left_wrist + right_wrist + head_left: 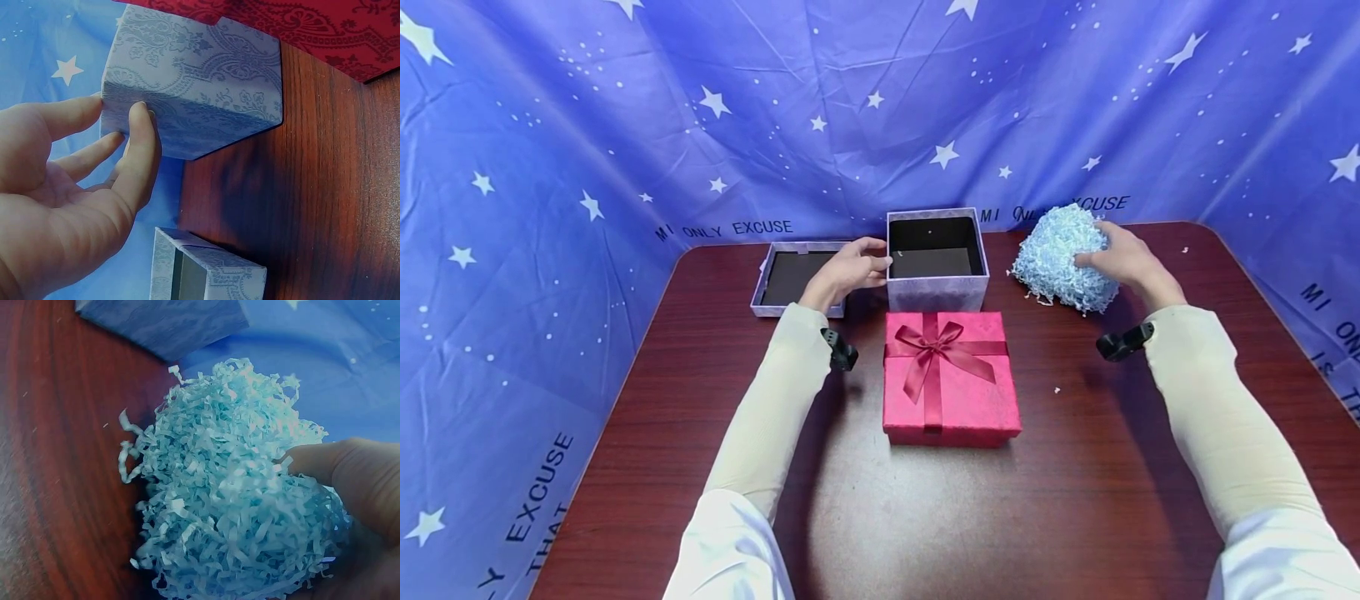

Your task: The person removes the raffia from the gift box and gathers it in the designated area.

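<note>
A lavender box point(936, 292) stands with its top uncovered and a dark inside showing. My left hand point(853, 268) is at the box's left side; in the left wrist view its fingertips point(139, 109) touch the patterned outer wall, the fingers only loosely bent. On the right, my right hand point(1123, 257) grips a fluffy heap of light blue shredded paper point(1060, 258). The right wrist view shows the thumb point(312, 461) pressed into the paper strands point(231, 487); the other fingers are hidden there.
Left of the box lies its shallow lid point(793, 279), dark inside facing up. In front of the box sits a red gift box point(951, 392) with a ribbon bow. Small paper scraps dot the brown table point(925, 525). A blue star-patterned cloth point(850, 150) hangs behind.
</note>
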{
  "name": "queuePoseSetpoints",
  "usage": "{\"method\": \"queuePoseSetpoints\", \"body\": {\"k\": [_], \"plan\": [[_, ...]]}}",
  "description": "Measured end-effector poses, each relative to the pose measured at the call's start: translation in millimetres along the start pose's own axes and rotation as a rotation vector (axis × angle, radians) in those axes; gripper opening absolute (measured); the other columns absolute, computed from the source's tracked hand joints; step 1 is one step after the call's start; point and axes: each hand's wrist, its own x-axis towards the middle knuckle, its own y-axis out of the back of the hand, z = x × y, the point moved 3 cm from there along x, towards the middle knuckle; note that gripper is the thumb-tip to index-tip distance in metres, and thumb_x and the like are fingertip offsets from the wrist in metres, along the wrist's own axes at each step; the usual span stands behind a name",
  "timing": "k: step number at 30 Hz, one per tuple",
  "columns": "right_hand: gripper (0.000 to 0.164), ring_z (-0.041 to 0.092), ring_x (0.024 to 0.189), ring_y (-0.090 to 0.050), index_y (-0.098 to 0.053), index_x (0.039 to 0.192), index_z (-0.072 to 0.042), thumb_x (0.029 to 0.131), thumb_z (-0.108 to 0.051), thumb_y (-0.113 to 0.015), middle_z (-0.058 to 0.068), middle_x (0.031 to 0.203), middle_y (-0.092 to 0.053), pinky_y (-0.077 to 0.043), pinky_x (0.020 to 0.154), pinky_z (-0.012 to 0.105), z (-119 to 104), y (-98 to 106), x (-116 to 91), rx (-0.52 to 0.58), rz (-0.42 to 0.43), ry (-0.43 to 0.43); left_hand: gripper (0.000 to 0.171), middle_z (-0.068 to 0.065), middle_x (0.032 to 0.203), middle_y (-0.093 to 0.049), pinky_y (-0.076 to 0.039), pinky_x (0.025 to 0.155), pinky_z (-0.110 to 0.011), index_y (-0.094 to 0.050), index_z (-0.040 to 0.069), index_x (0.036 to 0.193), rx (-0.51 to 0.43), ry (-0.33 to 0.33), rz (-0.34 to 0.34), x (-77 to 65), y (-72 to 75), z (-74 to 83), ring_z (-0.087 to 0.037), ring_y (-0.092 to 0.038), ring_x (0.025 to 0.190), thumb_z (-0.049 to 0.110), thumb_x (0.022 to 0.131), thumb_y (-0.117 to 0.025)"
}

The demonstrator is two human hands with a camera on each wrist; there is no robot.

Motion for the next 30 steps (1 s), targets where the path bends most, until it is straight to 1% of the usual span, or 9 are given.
{"method": "queuePoseSetpoints", "body": {"k": [7,12,16,18,19,21,23,26,30], "plan": [[0.088,0.055,0.137,-0.013,-0.001,0.153,-0.007,0.092,-0.035,-0.058,0.032,0.154,-0.008,-0.018,0.108,0.068,9,-7,5,-0.058,0.026,-0.003,0.052,-0.025,0.143,-0.039,-0.045,0.105,-0.04,-0.03,-0.001,0.144,0.007,-0.004,0.001,0.6,-0.1,0.0,-0.041,-0.045,0.128,0.001,0.096,-0.05],[0.09,0.056,0.137,-0.01,0.001,0.153,-0.008,0.093,-0.04,-0.057,0.031,0.155,-0.004,-0.018,0.108,0.069,7,-7,4,-0.065,0.006,-0.004,0.052,-0.025,0.143,-0.039,-0.045,0.105,-0.041,-0.031,-0.001,0.144,0.007,-0.005,0.001,0.9,0.2,-0.5,-0.04,-0.046,0.127,0.001,0.096,-0.05],[0.093,0.056,0.137,-0.009,0.002,0.153,-0.008,0.092,-0.047,-0.056,0.031,0.154,-0.003,-0.017,0.107,0.071,3,-2,0,-0.106,-0.012,0.006,0.051,-0.025,0.142,-0.041,-0.046,0.104,-0.04,-0.032,-0.001,0.144,0.022,0.0,0.011,1.7,-0.3,-1.1,-0.032,-0.054,0.113,0.001,0.096,-0.051],[0.094,0.057,0.136,-0.01,0.002,0.153,-0.008,0.092,-0.05,-0.056,0.033,0.153,-0.006,-0.017,0.106,0.071,-1,3,-2,-0.138,-0.006,0.021,0.05,-0.025,0.141,-0.041,-0.047,0.103,-0.04,-0.032,-0.002,0.143,0.028,0.002,0.018,1.3,-1.2,-0.5,-0.029,-0.054,0.107,0.001,0.096,-0.051],[0.094,0.058,0.136,-0.011,0.001,0.153,-0.008,0.092,-0.051,-0.056,0.034,0.153,-0.007,-0.016,0.106,0.071,-3,6,-4,-0.148,-0.001,0.026,0.05,-0.026,0.141,-0.041,-0.047,0.103,-0.04,-0.033,-0.002,0.142,0.03,0.005,0.021,1.3,-1.4,-0.4,-0.028,-0.055,0.106,0.002,0.096,-0.051],[0.095,0.058,0.134,-0.013,0.001,0.153,-0.008,0.091,-0.052,-0.056,0.035,0.152,-0.009,-0.017,0.105,0.072,-9,11,-8,-0.155,0.009,0.033,0.049,-0.027,0.14,-0.041,-0.046,0.103,-0.041,-0.033,-0.003,0.141,0.038,0.01,0.026,1.0,-2.0,0.2,-0.031,-0.055,0.11,0.002,0.096,-0.052],[0.094,0.059,0.133,-0.017,0.001,0.153,-0.008,0.092,-0.052,-0.055,0.036,0.151,-0.012,-0.019,0.104,0.073,-15,16,-12,-0.164,0.025,0.042,0.048,-0.028,0.139,-0.042,-0.046,0.103,-0.041,-0.033,-0.004,0.14,0.064,0.015,0.035,0.0,-1.9,1.1,-0.036,-0.054,0.116,0.003,0.096,-0.053],[0.092,0.057,0.132,-0.02,0.0,0.154,-0.008,0.092,-0.051,-0.054,0.037,0.15,-0.013,-0.021,0.104,0.072,-25,22,-19,-0.176,0.063,0.051,0.048,-0.027,0.135,-0.045,-0.047,0.102,-0.041,-0.034,-0.004,0.139,0.15,0.026,0.06,-3.2,-1.0,2.5,-0.04,-0.053,0.12,0.009,0.097,-0.054],[0.087,0.057,0.134,-0.016,-0.003,0.154,-0.01,0.094,-0.047,-0.054,0.036,0.151,-0.009,-0.019,0.105,0.072,-40,25,-30,-0.201,0.121,0.077,0.047,-0.02,0.118,-0.052,-0.048,0.101,-0.042,-0.037,-0.005,0.137,0.221,0.015,0.089,-12.6,-1.6,6.8,-0.04,-0.055,0.114,0.018,0.099,-0.053]]}}
